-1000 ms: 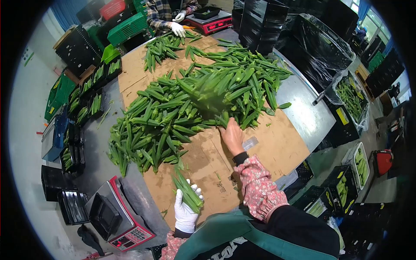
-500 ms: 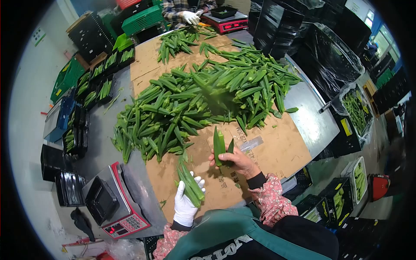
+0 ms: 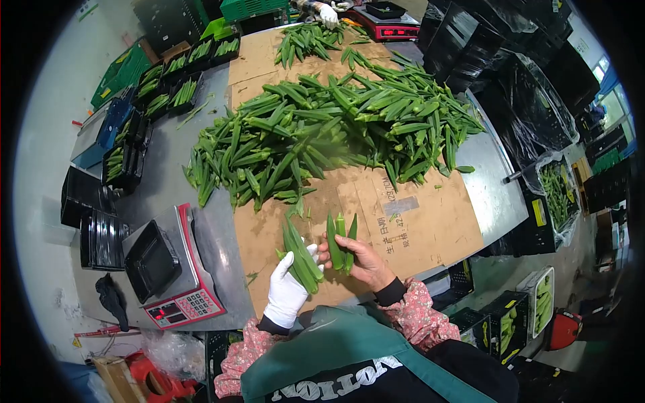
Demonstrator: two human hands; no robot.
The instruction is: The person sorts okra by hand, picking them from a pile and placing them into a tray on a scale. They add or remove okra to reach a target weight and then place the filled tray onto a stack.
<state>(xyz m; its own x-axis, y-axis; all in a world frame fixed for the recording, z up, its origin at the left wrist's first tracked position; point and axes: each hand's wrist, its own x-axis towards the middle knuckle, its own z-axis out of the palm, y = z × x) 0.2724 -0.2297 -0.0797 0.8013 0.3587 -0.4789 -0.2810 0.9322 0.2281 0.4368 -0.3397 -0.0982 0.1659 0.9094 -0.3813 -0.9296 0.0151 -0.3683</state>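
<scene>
My left hand (image 3: 287, 287), in a white glove, is closed around several okra pods (image 3: 300, 258) that point away from me. Close beside it, my bare right hand (image 3: 363, 260) grips a few more okra pods (image 3: 341, 245) between thumb and fingers. The two hands nearly touch, above a cardboard sheet (image 3: 430, 228) with printed writing. Beyond them spreads a big heap of loose okra (image 3: 336, 124).
At left stands a red-edged scale (image 3: 195, 295) bearing a black tray (image 3: 153, 260). Okra-filled black trays (image 3: 183, 94) line the table's left edge. Across the table, another person's gloved hand (image 3: 328, 16) is near a second scale (image 3: 386, 30). Crates (image 3: 504, 322) stand at right.
My right hand has come closer to my left, and its pods now sit fanned apart beside the left bunch. My view has tilted downward, so the table appears higher.
</scene>
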